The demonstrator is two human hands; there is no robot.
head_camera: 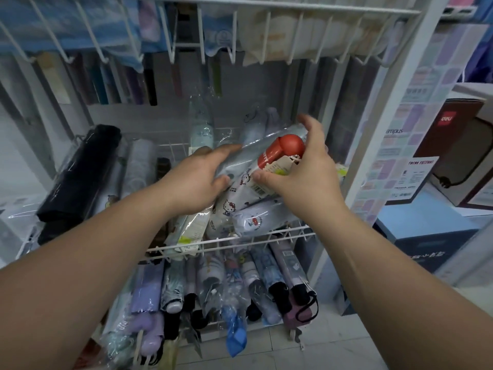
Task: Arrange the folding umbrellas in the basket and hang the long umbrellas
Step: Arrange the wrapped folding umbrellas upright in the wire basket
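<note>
Middle wire basket (pixel 226 238) on the shop rack (pixel 376 129), near its right edge: the red-handled folding umbrella (pixel 282 153) sits tilted, right grip (pixel 298 177) curled round it, left grip (pixel 197 177) pinching a grey folding umbrella (pixel 253 150) touching it. I'd lay both flat, parallel, handles toward the front edge.

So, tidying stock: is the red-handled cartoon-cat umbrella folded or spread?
Folded: the red-handled white cartoon-cat umbrella is a tight roll, gripped by the right hand.

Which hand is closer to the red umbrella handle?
Right. The right hand curls around the red handle. The left hand holds the grey umbrella to the handle's left, not touching the handle.
</note>
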